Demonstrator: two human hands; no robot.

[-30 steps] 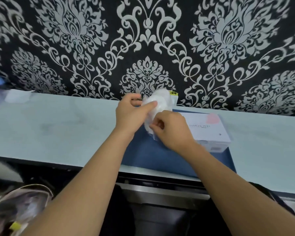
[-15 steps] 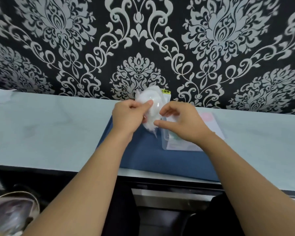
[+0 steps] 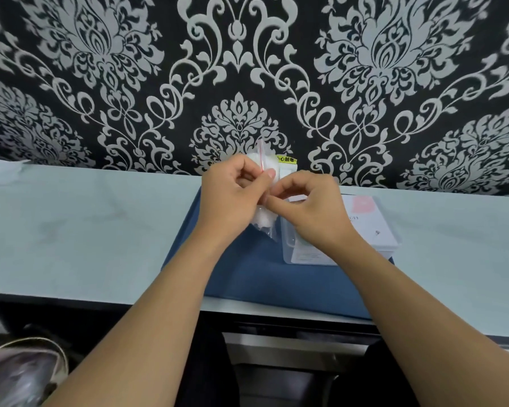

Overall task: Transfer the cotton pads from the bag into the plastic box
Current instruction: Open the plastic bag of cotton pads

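both hands pinch the bag (image 3: 264, 221) of cotton pads above blue mat (image 3: 247, 271): left hand (image 3: 232, 198) and right hand (image 3: 312, 210) fingers curled on it; plastic box (image 3: 373, 230) on tabletop (image 3: 86, 230).

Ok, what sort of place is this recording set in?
Probably a home or small shop counter: a pale countertop with a blue mat against black damask wallpaper, and a steel appliance below.
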